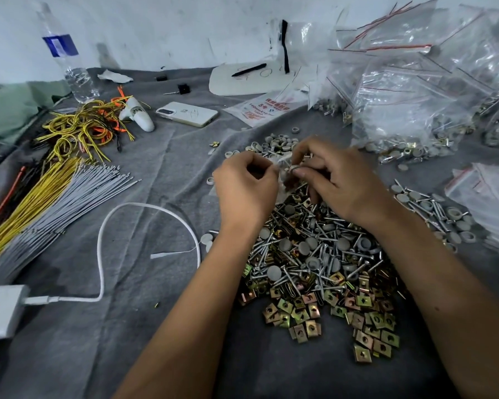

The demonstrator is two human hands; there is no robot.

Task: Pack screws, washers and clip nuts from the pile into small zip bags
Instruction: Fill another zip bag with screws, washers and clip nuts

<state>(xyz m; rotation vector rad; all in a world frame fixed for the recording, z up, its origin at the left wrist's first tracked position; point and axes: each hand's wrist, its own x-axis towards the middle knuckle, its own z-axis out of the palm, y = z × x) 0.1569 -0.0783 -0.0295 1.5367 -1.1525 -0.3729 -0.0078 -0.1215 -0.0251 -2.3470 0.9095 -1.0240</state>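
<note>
Small zip bag (283, 171) is being held just above the far edge of the pile (314, 254), between the two hands. Left hand (244, 185) is pinching the bag's left edge, fingers curled in. Right hand (337, 180) is close against it, thumb and forefinger pinching a grey washer (296, 169) at the bag's mouth; whether the other fingers are holding more parts, cannot tell. Bag is mostly hidden by fingers; its contents are not readable.

Step in hand, by my reading: feeding a part into the open bag. To do it well, the left hand should be keeping the mouth spread and the bag low over the pile, so a dropped piece falls back into stock. The washer should be going in edge-first and released only once past the zip track. Screws, when they follow, are best sent in head-first; points are likely to snag the thin film.

The pile is lying on grey cloth (162, 168): screws and grey washers mixed in the middle, brass-coloured clip nuts (303, 309) spreading toward the near edge.

Containers outward: a heap of filled bags (401, 110) at far right, red zip strips showing, each holding grey washers and metal parts at the bottom. A stack of flat bags (484, 191) at right, seemingly unfilled. A printed bag packet (260, 108) lying beyond the pile. A water bottle (69, 61) standing far left, a little water in it.
</note>
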